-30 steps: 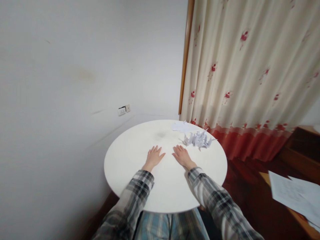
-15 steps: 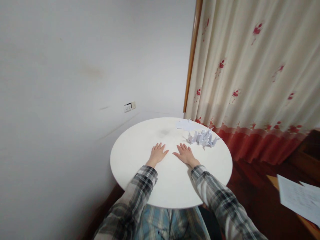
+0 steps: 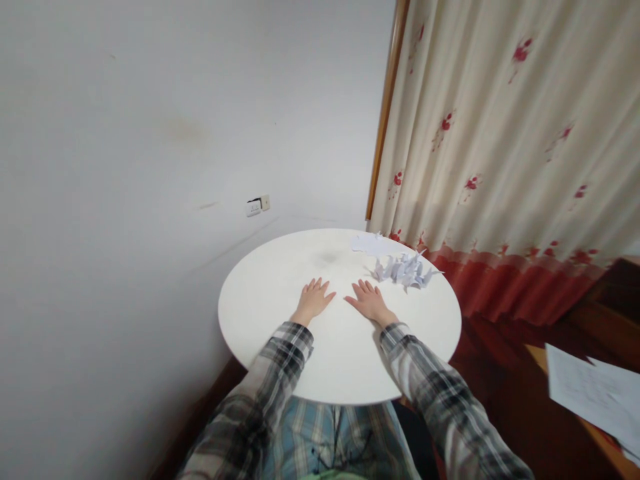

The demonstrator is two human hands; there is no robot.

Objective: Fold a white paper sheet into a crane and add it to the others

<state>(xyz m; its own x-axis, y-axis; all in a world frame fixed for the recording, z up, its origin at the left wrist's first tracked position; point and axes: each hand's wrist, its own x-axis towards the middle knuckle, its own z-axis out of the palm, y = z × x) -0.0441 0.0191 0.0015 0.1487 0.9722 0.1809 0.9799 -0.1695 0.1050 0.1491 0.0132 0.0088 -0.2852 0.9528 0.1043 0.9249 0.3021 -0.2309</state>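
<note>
My left hand [image 3: 313, 300] lies palm down on the round white table [image 3: 260, 307], its fingers spread and holding nothing. Opposite it, my right hand [image 3: 370, 302] rests flat on the same tabletop, fingers apart, also without anything in it. A gap of bare table separates the two thumbs. Just beyond my right hand sits a cluster of several folded white paper pieces [image 3: 405, 269] with pointed tips, which look like paper cranes. Behind them, near the far edge, lies a flat white sheet of paper [image 3: 376, 245].
A pale wall with a power socket [image 3: 254, 208] rises behind and left of the table. A cream and red curtain [image 3: 475, 180] hangs at the right. Written sheets of paper [image 3: 590, 387] lie on a wooden surface at the lower right.
The whole view has shifted slightly, so the table and hands appear a little higher. Both hands keep their place on the table, and the papers have not moved.
</note>
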